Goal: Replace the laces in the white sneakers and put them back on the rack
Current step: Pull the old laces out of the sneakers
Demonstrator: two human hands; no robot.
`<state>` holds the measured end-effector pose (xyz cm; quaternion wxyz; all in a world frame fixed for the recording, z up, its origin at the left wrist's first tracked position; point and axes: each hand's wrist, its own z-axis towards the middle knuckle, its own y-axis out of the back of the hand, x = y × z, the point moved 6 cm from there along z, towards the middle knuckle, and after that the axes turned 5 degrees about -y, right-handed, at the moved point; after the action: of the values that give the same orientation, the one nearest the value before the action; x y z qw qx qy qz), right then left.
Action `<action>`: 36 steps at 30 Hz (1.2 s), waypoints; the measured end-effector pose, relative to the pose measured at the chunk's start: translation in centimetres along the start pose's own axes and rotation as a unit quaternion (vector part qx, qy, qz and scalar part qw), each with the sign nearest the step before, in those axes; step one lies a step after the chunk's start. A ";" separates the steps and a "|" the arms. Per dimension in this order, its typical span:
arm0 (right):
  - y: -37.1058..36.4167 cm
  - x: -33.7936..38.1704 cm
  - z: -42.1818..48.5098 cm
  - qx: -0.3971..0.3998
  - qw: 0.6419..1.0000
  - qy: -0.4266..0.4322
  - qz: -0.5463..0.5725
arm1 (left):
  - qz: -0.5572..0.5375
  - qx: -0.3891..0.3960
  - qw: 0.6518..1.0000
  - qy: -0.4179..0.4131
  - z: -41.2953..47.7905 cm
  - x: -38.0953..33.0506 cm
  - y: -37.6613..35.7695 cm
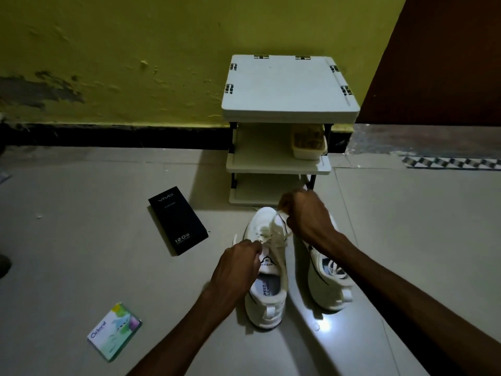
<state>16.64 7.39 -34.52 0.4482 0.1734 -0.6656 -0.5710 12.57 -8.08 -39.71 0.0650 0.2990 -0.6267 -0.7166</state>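
Note:
Two white sneakers stand side by side on the floor in front of the white shoe rack (279, 164). The left sneaker (267, 294) points toward the rack with its tongue up. My left hand (238, 263) pinches the white lace (271, 232) at the sneaker's left eyelets. My right hand (306, 215) grips the other end of the lace above the toe, pulling it taut. The right sneaker (329, 283) sits under my right forearm, laced, partly hidden.
A black phone box (177, 219) lies on the floor left of the sneakers. A small green-and-white Odonil box (115, 331) lies nearer, lower left. A brush-like item in a tray (309, 142) sits on the rack's middle shelf. Yellow wall behind; brown door at right.

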 end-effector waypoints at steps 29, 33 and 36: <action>3.8 -1.2 1.0 -0.140 0.949 -0.162 0.231 | -0.011 0.037 0.999 0.005 0.3 0.3 -0.2; -0.1 -1.0 0.2 0.062 0.932 -0.136 0.330 | -0.009 0.028 1.000 0.001 0.3 0.2 -0.2; -2.3 0.9 -0.6 0.194 0.960 -0.002 0.202 | -0.012 0.023 1.000 0.003 0.3 0.1 -0.1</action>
<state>15.94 5.69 -36.26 0.5107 0.1181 -0.7857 -0.3284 12.41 -7.83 -39.83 0.0512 0.3104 -0.6391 -0.7019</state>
